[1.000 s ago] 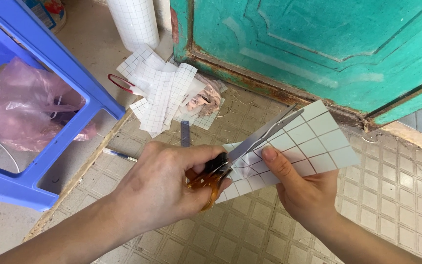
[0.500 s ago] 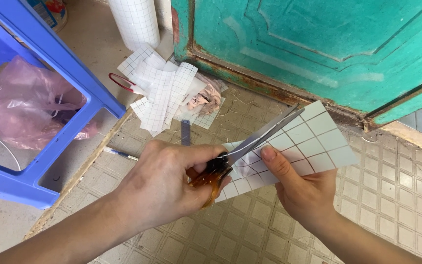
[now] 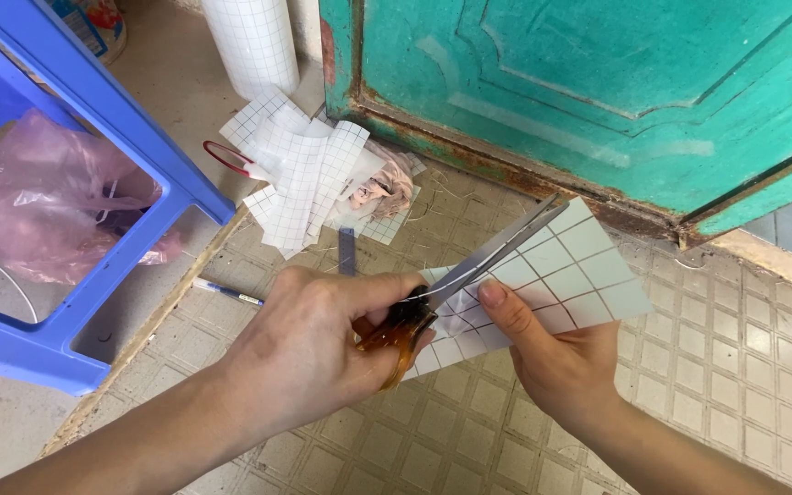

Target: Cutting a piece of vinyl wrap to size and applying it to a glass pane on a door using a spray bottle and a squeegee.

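Floor: small beige tiles (image 3: 735,385) fill the lower half of the frame, with a worn teal door (image 3: 598,92) across the upper right.
Sheet: I hold a white gridded sheet (image 3: 579,275) at centre right of the frame, raised above the tiles and tilted up to the right.
Right hand: my right hand (image 3: 556,362) pinches the sheet's lower edge, thumb on top, fingers underneath.
Scissors: the scissors (image 3: 469,275) have amber handles and grey blades; the blades lie across the sheet, pointing to the upper right, nearly together.
Left hand: my left hand (image 3: 309,353) is curled tight round the handles at centre frame.
Scraps: a heap of cut gridded pieces (image 3: 309,179) lies on the floor at upper centre, against the door's foot.
Roll: a roll of the same gridded paper (image 3: 249,41) stands at the top, behind the heap.
Pen: a pen (image 3: 226,293) lies on the tiles just left of my left hand.
Stool: a blue plastic stool (image 3: 103,119) fills the left side, a pink bag (image 3: 57,197) beneath it.
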